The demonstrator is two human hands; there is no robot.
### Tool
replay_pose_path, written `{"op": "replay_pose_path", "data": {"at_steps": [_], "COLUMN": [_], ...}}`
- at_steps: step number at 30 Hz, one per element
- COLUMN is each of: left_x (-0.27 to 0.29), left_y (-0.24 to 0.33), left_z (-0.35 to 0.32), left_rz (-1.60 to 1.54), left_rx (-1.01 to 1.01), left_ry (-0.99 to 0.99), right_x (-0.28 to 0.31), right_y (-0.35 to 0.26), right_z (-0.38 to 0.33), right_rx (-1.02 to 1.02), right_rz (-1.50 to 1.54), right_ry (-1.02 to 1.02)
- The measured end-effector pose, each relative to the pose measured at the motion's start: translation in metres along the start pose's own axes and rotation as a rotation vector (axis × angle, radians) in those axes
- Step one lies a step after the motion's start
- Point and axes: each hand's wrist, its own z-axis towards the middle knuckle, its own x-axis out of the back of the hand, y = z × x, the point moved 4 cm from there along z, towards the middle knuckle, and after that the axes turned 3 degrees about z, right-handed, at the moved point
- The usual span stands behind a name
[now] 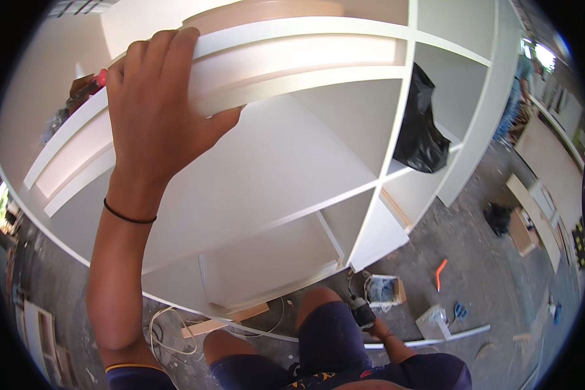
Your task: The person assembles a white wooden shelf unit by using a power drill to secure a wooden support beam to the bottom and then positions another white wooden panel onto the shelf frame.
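Head cam: L hand [153,104] grips wht fascia [292,57] running L-R.

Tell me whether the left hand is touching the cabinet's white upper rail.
Touching. The head view shows the left hand laid across the white upper rail, fingers bent over its top edge, no gap visible.

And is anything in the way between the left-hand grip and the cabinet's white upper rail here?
Nothing visible: the left-hand grip lies directly over the white upper rail. The black plastic bag hangs off to the right, not between them.
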Motion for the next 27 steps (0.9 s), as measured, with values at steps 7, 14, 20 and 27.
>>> {"op": "replay_pose_path", "data": {"at_steps": [7,14,20,27], "left_x": [-0.001,0.003,0.006,0.005], "left_y": [-0.004,0.005,-0.002,-0.003], "left_z": [0.002,0.003,0.0,-0.002], "left_rz": [-0.064,-0.129,-0.19,-0.153], "left_rx": [0.068,0.082,0.029,0.023], "left_ry": [0.029,0.121,0.071,0.142], "right_x": [0.236,0.435,0.438,0.434], "right_y": [-0.185,-0.508,-0.537,-0.534], "right_z": [-0.067,-0.099,-0.057,-0.042], "right_rx": [0.173,0.954,1.084,1.086], "right_rz": [0.02,0.562,1.011,1.116], "right_ry": [0.616,0.825,0.535,0.684]}}
